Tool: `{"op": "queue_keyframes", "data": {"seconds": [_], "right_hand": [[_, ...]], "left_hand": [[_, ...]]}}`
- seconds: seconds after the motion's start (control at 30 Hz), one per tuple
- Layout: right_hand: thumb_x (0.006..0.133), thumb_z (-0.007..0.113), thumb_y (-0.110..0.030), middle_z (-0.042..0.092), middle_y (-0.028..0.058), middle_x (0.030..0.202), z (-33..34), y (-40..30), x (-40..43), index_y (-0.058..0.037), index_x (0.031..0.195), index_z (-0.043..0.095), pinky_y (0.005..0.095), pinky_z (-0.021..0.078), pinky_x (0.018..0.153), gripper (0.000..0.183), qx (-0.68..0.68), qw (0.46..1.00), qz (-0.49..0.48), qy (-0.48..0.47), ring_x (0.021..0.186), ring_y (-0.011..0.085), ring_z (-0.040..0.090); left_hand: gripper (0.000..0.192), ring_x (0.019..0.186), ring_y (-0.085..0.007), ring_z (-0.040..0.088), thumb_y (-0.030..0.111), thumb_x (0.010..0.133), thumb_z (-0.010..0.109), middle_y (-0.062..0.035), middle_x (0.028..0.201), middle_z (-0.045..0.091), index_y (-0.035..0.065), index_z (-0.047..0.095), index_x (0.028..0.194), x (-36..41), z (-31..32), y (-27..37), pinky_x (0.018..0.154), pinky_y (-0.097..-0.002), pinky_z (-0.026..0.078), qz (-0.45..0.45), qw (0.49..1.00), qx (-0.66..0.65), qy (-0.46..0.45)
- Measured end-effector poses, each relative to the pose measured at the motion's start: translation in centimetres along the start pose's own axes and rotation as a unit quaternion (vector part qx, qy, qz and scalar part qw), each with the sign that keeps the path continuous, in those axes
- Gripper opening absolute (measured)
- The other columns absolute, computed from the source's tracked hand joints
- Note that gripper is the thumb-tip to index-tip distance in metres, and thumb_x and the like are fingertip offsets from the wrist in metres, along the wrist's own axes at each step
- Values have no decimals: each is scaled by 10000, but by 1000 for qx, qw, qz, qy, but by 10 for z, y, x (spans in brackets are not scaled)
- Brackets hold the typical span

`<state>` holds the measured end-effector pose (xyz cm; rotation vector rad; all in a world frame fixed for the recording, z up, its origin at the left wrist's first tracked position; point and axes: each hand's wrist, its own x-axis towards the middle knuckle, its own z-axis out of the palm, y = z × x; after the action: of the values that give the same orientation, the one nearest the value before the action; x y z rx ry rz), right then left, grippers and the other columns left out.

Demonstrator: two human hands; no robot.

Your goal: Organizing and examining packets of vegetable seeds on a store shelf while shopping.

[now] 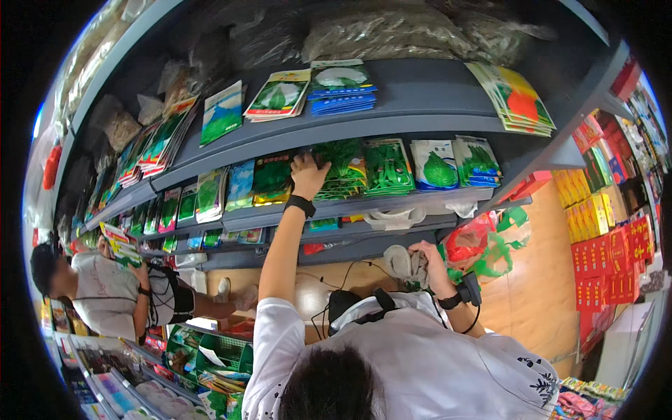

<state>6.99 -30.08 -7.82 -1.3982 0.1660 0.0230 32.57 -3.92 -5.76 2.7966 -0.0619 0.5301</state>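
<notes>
My left hand point(308, 176) reaches onto the middle shelf, thumb and fingers apart, its fingertips at the upper edge of the seed packets. Just left of it stands a dark green packet point(271, 178) with a gold bottom band. Against its right side is a stack of leafy green packets point(341, 168). A grey cloth point(407, 265), perhaps a knitted glove, is bunched in my right hand point(433, 268) low in front of the shelves. Both wrists wear black bands, and a small black device sits by the right one.
Further seed packets point(388, 165) line the middle shelf, with more stacks point(278, 94) above. A white plastic basket point(394, 218) is lower down. Plastic bags point(480, 247) lie at right, near red cartons point(604, 262). Another person point(110, 294) at left holds packets point(121, 244).
</notes>
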Motion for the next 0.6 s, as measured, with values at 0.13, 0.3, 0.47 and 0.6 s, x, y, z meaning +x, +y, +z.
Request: {"op": "queue_keyframes", "data": {"seconds": [0.13, 0.3, 0.47, 0.6], "right_hand": [[897, 396, -278, 551, 7, 835, 5, -4, 9, -36, 869, 581, 249, 386, 749, 306, 95, 986, 129, -43, 784, 118, 509], [849, 482, -220, 573, 24, 958, 13, 23, 31, -26, 980, 583, 261, 400, 787, 255, 97, 971, 196, -100, 889, 126, 522], [813, 536, -163, 556, 36, 961, 41, 12, 46, -1, 1012, 539, 249, 379, 815, 256, 7, 944, 205, -259, 921, 135, 510], [837, 518, -169, 565, 53, 942, 78, 2, 59, -15, 1004, 536, 262, 414, 786, 228, -91, 909, 200, -354, 892, 143, 534]], "left_hand": [[460, 948, -405, 443, 238, 716, 637, -222, 1042, 458, 22, 479, 1091, -41, -21, -10, 782, -471, 398, 4, 981, -112, 157], [375, 1039, -340, 388, 75, 723, 567, -179, 1070, 437, 36, 462, 1081, -144, -53, -40, 909, -412, 301, -91, 955, -228, 167], [342, 1021, -340, 415, 83, 730, 549, -189, 1048, 445, 21, 474, 1058, -268, -68, -106, 905, -402, 326, -265, 915, -203, 226], [342, 986, -323, 437, 73, 739, 532, -173, 1025, 469, 15, 483, 1073, -364, -98, -149, 878, -376, 352, -427, 841, -166, 289]]}}
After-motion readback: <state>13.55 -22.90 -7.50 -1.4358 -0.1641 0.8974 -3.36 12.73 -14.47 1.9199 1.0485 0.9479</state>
